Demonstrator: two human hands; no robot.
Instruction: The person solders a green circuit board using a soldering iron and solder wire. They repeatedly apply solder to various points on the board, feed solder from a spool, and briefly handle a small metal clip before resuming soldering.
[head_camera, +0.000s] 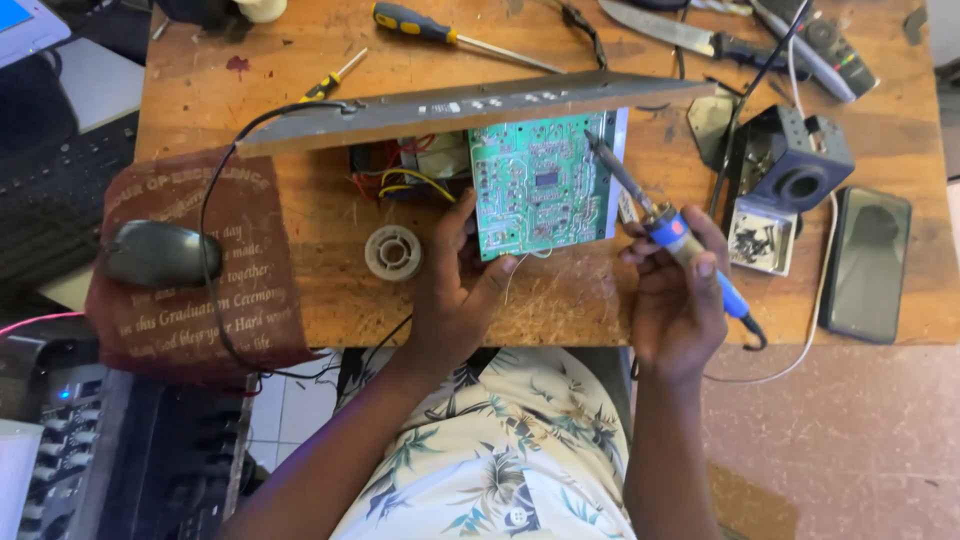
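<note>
Holding one circuit board (541, 183), one soldering iron (672, 233), two screwdrivers (455, 35) nearby.

Green circuit board (540, 185), blue-handled soldering iron (668, 228)

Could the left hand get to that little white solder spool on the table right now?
Probably yes. The solder spool lies in the open on the wooden table, just beside the left hand, with nothing between them. But that hand is holding the green circuit board and would have to release it.
</note>
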